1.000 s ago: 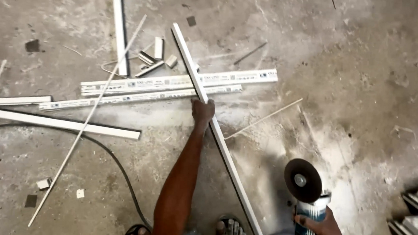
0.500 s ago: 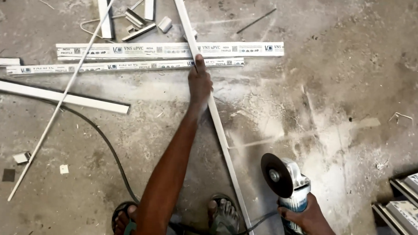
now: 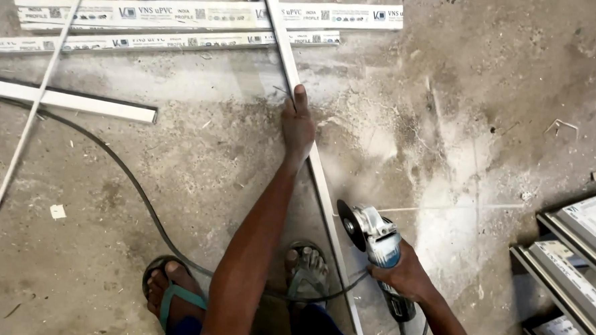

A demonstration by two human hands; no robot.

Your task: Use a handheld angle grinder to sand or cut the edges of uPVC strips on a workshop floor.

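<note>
I see my left hand (image 3: 297, 124) pressed palm-down on a long, thin white plastic strip (image 3: 324, 192) that lies slanted on the dusty grey concrete floor (image 3: 489, 82); the fingers lie together along the strip, pinning it rather than wrapping it. The strip runs from above the fingertips, where it crosses two broad white plastic profile bars (image 3: 184, 15), back past the wrist to end beside my sandalled right foot (image 3: 307, 265).

My right hand (image 3: 404, 272) is closed around the body of a blue and silver angle grinder (image 3: 375, 241). Its dark cutting disc (image 3: 350, 225) stands just at the strip's right edge, well behind the left hand; I cannot tell whether it touches. The black power cable (image 3: 130, 180) trails off to the left of the left arm, between the feet.

I judge the strip light and springy, likely to chatter or skid on the dusty floor, so it wants a flat, firm press close to the disc, fingers kept clear of it. The plastic looks smooth and brittle at a thin edge.

To the right of the right hand lie stacked white frame sections (image 3: 575, 260).
</note>
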